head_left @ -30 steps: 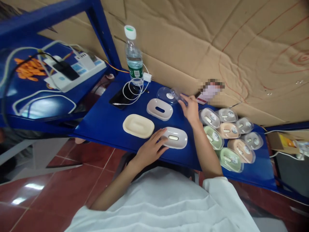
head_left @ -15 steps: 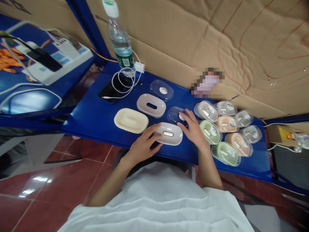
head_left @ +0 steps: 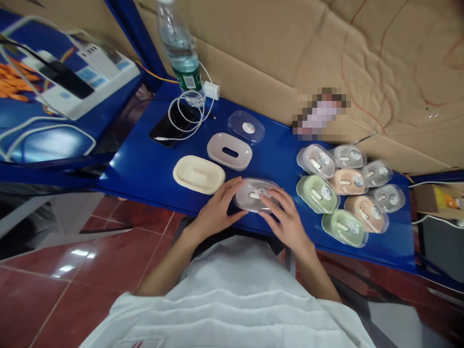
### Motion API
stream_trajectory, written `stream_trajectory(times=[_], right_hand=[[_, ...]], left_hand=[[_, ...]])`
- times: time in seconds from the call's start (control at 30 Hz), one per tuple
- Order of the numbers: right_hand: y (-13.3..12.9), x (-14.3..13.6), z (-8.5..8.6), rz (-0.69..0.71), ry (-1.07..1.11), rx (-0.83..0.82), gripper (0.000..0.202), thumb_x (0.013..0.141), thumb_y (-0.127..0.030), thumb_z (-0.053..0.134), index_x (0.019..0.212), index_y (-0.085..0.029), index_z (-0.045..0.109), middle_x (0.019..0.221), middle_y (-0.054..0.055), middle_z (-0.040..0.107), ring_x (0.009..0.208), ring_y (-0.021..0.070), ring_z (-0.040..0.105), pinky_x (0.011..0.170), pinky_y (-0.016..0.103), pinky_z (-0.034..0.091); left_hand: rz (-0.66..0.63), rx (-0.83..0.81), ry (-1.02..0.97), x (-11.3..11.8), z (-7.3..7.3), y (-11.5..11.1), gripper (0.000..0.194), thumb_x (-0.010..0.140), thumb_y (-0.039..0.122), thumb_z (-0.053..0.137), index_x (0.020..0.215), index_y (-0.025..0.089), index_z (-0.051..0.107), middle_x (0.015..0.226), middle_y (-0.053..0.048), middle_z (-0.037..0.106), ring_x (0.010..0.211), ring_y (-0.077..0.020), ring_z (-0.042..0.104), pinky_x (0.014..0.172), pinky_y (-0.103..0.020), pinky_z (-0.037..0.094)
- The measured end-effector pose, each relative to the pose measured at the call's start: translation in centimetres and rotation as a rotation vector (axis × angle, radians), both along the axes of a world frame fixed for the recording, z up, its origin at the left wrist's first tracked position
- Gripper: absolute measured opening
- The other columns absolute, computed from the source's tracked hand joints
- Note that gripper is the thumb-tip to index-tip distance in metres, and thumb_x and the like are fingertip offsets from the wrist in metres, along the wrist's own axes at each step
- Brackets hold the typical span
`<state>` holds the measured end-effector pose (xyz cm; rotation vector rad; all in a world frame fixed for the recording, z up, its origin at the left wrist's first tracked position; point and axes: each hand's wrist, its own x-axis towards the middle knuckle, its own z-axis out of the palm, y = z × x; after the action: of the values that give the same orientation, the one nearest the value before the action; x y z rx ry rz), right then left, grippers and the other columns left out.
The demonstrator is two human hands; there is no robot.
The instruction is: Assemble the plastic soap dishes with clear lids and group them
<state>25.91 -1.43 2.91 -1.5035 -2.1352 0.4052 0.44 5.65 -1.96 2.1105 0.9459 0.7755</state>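
Note:
A grey oval soap dish [head_left: 250,195] with a cream slot in its middle lies near the front edge of the table. A clear plastic lid [head_left: 266,182] with a round sticker covers it; whether it is fully seated I cannot tell. My left hand [head_left: 217,205] grips the dish's left end between thumb and fingers. At the right end, my right hand [head_left: 284,215] has its fingers curled on the lid. Left of them are a cream oval base [head_left: 198,175], a grey slotted tray [head_left: 219,153] and another clear lid [head_left: 241,123].
Several lidded dishes, including a green one [head_left: 321,193] and a peach one [head_left: 348,181], cluster at the right. A water bottle [head_left: 184,63], a black phone [head_left: 170,128] and a white cable [head_left: 194,133] occupy the back left. Cardboard [head_left: 253,53] stands behind the blue table [head_left: 141,166].
My right hand has brought the clear lid from behind the grey soap dish onto it. My left hand stays at the dish's left end. The view has shifted slightly.

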Motion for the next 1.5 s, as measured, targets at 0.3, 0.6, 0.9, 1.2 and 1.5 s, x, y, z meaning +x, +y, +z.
stream_trajectory(times=[0.3,0.6,0.9,1.2,1.5], right_hand=[[-1.6,0.4,-5.4,-0.007,-0.036,0.23,0.085,0.101,-0.024,0.07,0.17,-0.047,0.026,0.152,0.008,0.063,0.151,0.033,0.054,0.129,0.067,0.041],[-1.7,1.2,-3.9,-0.023,-0.16,0.087,0.076,0.103,-0.039,0.069,0.17,-0.031,0.033,0.172,0.011,0.042,0.164,0.0289,0.031,0.128,0.049,0.046],[0.4,2.6,-1.4,0.063,-0.121,0.048,0.065,0.102,-0.054,0.066,0.161,-0.031,0.05,0.164,0.014,0.05,0.153,0.0282,0.048,0.125,0.049,0.048],[2.1,3.3,-1.2,0.077,-0.163,0.024,0.065,0.104,-0.049,0.063,0.165,-0.036,0.045,0.169,0.011,0.044,0.153,0.0321,0.048,0.124,0.052,0.049],[3.1,2.7,-0.5,0.132,-0.345,-0.023,0.065,0.105,-0.045,0.063,0.166,-0.033,0.043,0.174,0.012,0.038,0.155,0.0355,0.048,0.126,0.058,0.045]], left_hand=[[-0.028,0.005,0.05,-0.3,-0.3,0.2,0.066,0.101,0.041,0.071,0.161,0.034,0.043,0.169,-0.013,0.045,0.153,-0.032,0.051,0.124,-0.053,0.049],[0.033,0.265,0.099,-0.7,-1.3,-1.0,0.061,0.102,0.044,0.068,0.158,0.034,0.047,0.156,-0.015,0.057,0.14,-0.0374,0.062,0.112,-0.058,0.058],[0.019,0.103,0.091,-1.1,-0.1,-0.7,0.052,0.1,0.051,0.069,0.146,0.03,0.057,0.155,-0.014,0.059,0.143,-0.0371,0.059,0.117,-0.062,0.052],[0.033,0.024,-0.032,0.6,0.5,-0.2,0.048,0.096,0.049,0.076,0.133,0.025,0.055,0.164,-0.016,0.049,0.154,-0.0336,0.048,0.126,-0.061,0.042],[0.024,0.023,-0.019,-0.2,0.0,0.5,0.049,0.095,0.046,0.078,0.135,0.027,0.055,0.159,-0.016,0.052,0.15,-0.0348,0.052,0.122,-0.059,0.047]])
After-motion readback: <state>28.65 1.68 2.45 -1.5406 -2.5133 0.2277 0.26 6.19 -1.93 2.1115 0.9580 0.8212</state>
